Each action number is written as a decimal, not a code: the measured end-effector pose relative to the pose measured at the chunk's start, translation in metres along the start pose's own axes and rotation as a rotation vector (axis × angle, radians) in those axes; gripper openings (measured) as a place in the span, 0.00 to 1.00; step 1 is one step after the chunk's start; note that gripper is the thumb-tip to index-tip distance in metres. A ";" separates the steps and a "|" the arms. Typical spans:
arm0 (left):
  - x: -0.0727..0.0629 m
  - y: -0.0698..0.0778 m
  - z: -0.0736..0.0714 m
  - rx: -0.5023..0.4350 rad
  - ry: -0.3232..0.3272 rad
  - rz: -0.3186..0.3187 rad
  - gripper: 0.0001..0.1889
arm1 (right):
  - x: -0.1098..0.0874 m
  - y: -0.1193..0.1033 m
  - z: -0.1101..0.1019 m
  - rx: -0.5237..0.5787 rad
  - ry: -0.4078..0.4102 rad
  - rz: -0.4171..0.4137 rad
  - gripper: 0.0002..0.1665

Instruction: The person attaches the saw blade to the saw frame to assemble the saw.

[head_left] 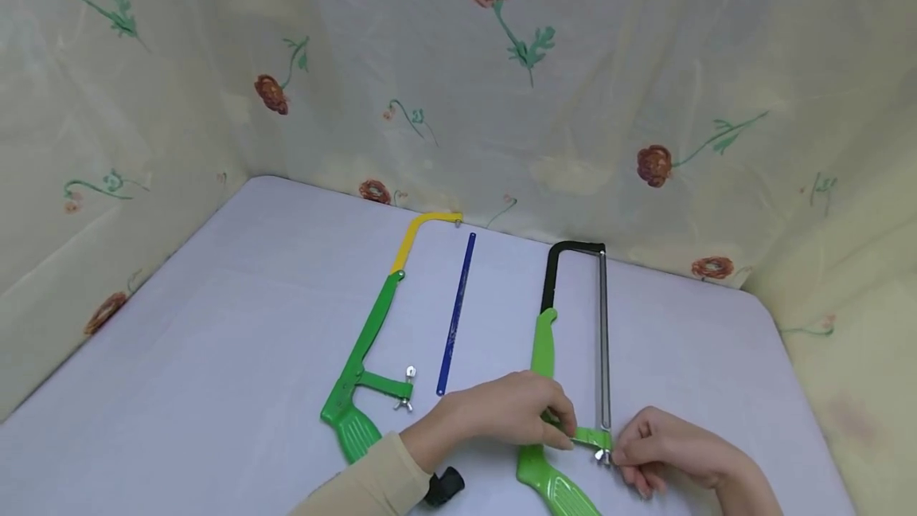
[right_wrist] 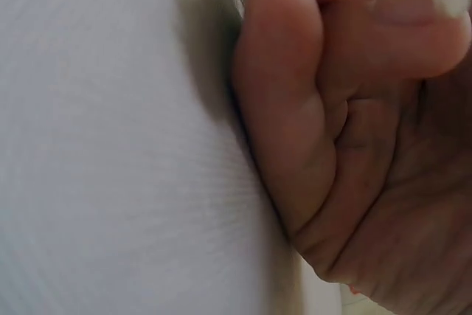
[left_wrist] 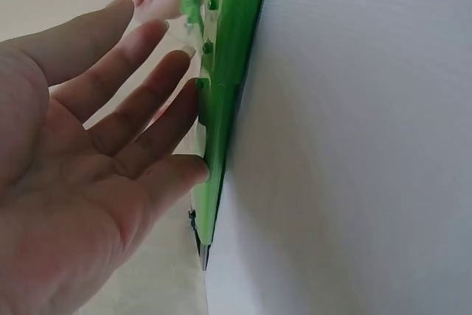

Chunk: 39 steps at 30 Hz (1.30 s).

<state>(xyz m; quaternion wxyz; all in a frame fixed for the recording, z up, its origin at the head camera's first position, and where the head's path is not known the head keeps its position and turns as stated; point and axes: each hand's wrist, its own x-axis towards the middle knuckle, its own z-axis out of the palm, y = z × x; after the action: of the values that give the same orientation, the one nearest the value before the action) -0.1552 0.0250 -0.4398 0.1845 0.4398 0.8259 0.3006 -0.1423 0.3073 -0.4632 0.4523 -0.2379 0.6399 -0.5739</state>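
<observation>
A hacksaw with a light green handle (head_left: 564, 492), a black front bow (head_left: 550, 277) and a grey blade (head_left: 604, 341) lies on the white table. My left hand (head_left: 512, 408) reaches over its frame, just above the handle. In the left wrist view, the fingers of the left hand (left_wrist: 103, 160) are spread and loosely bent, with fingertips against the green frame (left_wrist: 221, 108). At the near end of the blade, my right hand (head_left: 669, 452) pinches the wing nut (head_left: 602, 457) by thumb and finger. The right wrist view shows curled fingers (right_wrist: 284, 71) low over the table.
To the left lies a second hacksaw, dark green (head_left: 368, 333) with a yellow bow (head_left: 407, 249), without a blade mounted. A loose blue blade (head_left: 456, 313) lies between the saws. Flowered cloth (head_left: 573, 142) hangs around the table. A black object (head_left: 446, 486) shows beside the left sleeve.
</observation>
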 end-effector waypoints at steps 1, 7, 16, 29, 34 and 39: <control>0.000 0.000 0.000 -0.004 -0.002 0.000 0.07 | -0.001 0.000 -0.001 -0.004 0.000 -0.018 0.20; -0.002 -0.002 -0.003 -0.067 -0.019 -0.003 0.08 | -0.003 -0.001 -0.006 0.043 0.022 -0.018 0.20; -0.009 -0.007 -0.008 -0.110 0.003 -0.040 0.10 | -0.004 -0.017 -0.005 -0.102 0.424 0.077 0.21; -0.015 -0.015 -0.020 -0.036 0.114 -0.079 0.14 | 0.016 -0.044 0.021 -0.445 0.873 0.215 0.20; -0.020 -0.018 -0.028 -0.083 0.150 -0.106 0.15 | 0.019 -0.048 0.026 -0.489 0.896 0.193 0.20; -0.027 -0.019 -0.040 -0.113 0.180 -0.135 0.16 | 0.025 -0.053 0.032 -0.536 0.907 0.154 0.19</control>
<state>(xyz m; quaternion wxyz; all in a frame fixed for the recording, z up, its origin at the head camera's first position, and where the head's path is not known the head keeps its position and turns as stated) -0.1751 -0.0192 -0.4218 0.1537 0.3435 0.8487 0.3717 -0.1384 0.2576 -0.4179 0.0944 -0.0254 0.9110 -0.4006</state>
